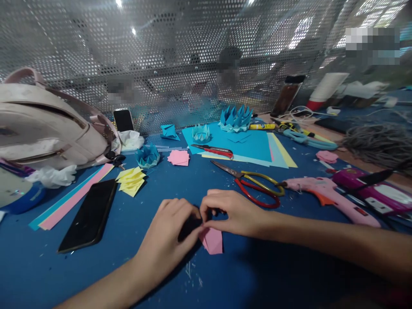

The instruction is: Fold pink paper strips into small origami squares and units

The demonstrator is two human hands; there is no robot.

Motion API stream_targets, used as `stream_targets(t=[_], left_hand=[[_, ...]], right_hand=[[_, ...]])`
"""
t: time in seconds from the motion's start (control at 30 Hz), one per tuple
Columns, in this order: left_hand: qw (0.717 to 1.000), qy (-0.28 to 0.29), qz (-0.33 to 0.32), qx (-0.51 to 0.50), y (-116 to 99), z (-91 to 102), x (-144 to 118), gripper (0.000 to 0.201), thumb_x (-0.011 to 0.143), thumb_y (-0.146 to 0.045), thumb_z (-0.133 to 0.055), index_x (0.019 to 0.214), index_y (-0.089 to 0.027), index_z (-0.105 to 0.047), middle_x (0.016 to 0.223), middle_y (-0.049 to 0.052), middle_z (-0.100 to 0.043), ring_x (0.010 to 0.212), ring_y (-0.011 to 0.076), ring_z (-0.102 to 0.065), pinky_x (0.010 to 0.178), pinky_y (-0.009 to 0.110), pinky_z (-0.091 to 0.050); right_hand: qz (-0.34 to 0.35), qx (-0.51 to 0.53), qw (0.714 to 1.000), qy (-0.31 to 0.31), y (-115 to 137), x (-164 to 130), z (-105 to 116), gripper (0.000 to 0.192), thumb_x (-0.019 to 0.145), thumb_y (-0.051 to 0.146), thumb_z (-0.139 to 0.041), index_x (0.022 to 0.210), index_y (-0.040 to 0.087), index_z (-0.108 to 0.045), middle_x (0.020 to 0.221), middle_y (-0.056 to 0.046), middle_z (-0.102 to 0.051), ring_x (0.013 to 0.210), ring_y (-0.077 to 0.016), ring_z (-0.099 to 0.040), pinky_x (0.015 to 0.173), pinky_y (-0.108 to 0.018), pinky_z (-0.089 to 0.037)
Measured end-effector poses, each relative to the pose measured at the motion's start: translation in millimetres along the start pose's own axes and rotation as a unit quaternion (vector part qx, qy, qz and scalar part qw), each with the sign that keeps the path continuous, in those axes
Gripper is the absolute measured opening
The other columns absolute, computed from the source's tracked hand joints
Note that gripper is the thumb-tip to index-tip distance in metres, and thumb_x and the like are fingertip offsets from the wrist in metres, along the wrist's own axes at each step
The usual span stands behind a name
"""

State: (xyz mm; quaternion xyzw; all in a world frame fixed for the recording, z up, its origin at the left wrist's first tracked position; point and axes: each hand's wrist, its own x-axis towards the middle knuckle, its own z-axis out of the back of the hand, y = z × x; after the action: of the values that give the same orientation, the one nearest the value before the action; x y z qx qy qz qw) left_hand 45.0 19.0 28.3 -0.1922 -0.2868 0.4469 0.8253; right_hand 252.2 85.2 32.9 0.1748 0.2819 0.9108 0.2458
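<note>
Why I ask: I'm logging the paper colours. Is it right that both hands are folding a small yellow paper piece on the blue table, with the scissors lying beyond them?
Not quite. The head view shows the left hand and right hand pinching a pink paper piece, not yellow. The rest holds: blue table, scissors beyond them.

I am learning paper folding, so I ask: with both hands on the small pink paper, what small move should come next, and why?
Probably press the fold flat. The left hand and right hand pinch the top of the pink paper, while its lower part lies on the blue table, seemingly partly folded. Running a fingertip along the edge would likely sharpen the crease.
</note>
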Motion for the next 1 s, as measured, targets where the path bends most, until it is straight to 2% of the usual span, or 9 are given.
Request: stream_targets(t=[0.1, 0.2, 0.27, 0.37, 0.5, 0.7, 0.87, 1.0], left_hand=[[0.996, 0.014, 0.087, -0.009, -1, -6.1, 7, 0.015, 0.083, -0.023, -0.072, 0.081, -0.02, -0.057, 0.079, -0.003, -0.063, 0.075, 0.0175, -0.054, 0.071, 0.032, -0.034], [0.994, 0.022, 0.106, -0.016, -1, -8.6, 8, 0.012, 0.082, -0.016, -0.07, 0.083, -0.021, -0.059, 0.076, -0.005, -0.065, 0.072, 0.0164, -0.054, 0.071, 0.031, -0.032], [0.993, 0.021, 0.112, -0.019, -2, -8.9, 7, 0.013, 0.082, -0.013, -0.067, 0.086, -0.022, -0.06, 0.076, -0.007, -0.066, 0.072, 0.0161, -0.055, 0.072, 0.031, -0.031], [0.991, 0.02, 0.133, -0.022, -3, -8.1, 5, 0.013, 0.082, -0.012, -0.065, 0.086, -0.023, -0.06, 0.073, -0.007, -0.065, 0.071, 0.0156, -0.056, 0.073, 0.031, -0.031], [0.991, 0.018, 0.133, 0.005, 2, -5.1, 4, 0.009, 0.085, -0.015, -0.065, 0.087, -0.023, -0.061, 0.075, -0.007, -0.065, 0.073, 0.0154, -0.058, 0.075, 0.032, -0.03], [0.995, 0.01, 0.081, 0.061, 13, -1.0, 2, 0.006, 0.088, -0.024, -0.068, 0.092, -0.028, -0.066, 0.081, -0.007, -0.068, 0.077, 0.0159, -0.058, 0.075, 0.034, -0.028], [0.997, 0.005, 0.052, 0.064, 13, 0.1, 1, 0.009, 0.088, -0.023, -0.068, 0.092, -0.03, -0.071, 0.086, -0.005, -0.071, 0.079, 0.0162, -0.058, 0.074, 0.035, -0.028], [0.998, -0.012, 0.033, 0.044, 12, 0.7, 1, 0.014, 0.088, -0.02, -0.069, 0.094, -0.032, -0.073, 0.085, -0.005, -0.071, 0.077, 0.0162, -0.056, 0.073, 0.035, -0.029]], right_hand=[[0.106, -0.105, 0.989, -0.024, 1, -1, 0, 0.009, 0.092, 0.02, -0.059, 0.084, 0.017, -0.063, 0.083, -0.002, -0.063, 0.077, -0.0139, -0.052, 0.064, -0.025, -0.037], [0.221, -0.228, 0.947, -0.049, 3, -4, 4, 0.021, 0.099, 0.027, -0.05, 0.087, 0.018, -0.065, 0.087, -0.004, -0.065, 0.076, -0.0156, -0.048, 0.064, -0.029, -0.034], [0.26, -0.241, 0.933, -0.058, 5, -6, 6, 0.022, 0.098, 0.03, -0.051, 0.09, 0.018, -0.067, 0.086, -0.003, -0.065, 0.075, -0.0158, -0.048, 0.064, -0.03, -0.033], [0.303, -0.219, 0.927, -0.035, 5, -8, 5, 0.024, 0.098, 0.034, -0.052, 0.099, 0.016, -0.068, 0.088, -0.003, -0.067, 0.081, -0.0164, -0.052, 0.065, -0.03, -0.035], [0.317, -0.238, 0.918, -0.013, -1, -8, 0, 0.03, 0.098, 0.038, -0.051, 0.103, 0.013, -0.067, 0.096, -0.004, -0.069, 0.087, -0.0171, -0.055, 0.063, -0.032, -0.035], [0.322, -0.281, 0.903, -0.032, -2, -9, 0, 0.03, 0.098, 0.038, -0.051, 0.099, 0.013, -0.068, 0.086, -0.005, -0.068, 0.076, -0.0161, -0.054, 0.058, -0.031, -0.034], [0.281, -0.311, 0.908, -0.013, 6, -13, 0, 0.031, 0.098, 0.037, -0.048, 0.104, 0.013, -0.067, 0.087, -0.007, -0.068, 0.082, -0.0183, -0.057, 0.06, -0.031, -0.037], [0.266, -0.297, 0.917, -0.002, 5, -14, -2, 0.036, 0.094, 0.045, -0.053, 0.107, 0.014, -0.066, 0.083, -0.006, -0.067, 0.078, -0.0198, -0.056, 0.059, -0.033, -0.036]])
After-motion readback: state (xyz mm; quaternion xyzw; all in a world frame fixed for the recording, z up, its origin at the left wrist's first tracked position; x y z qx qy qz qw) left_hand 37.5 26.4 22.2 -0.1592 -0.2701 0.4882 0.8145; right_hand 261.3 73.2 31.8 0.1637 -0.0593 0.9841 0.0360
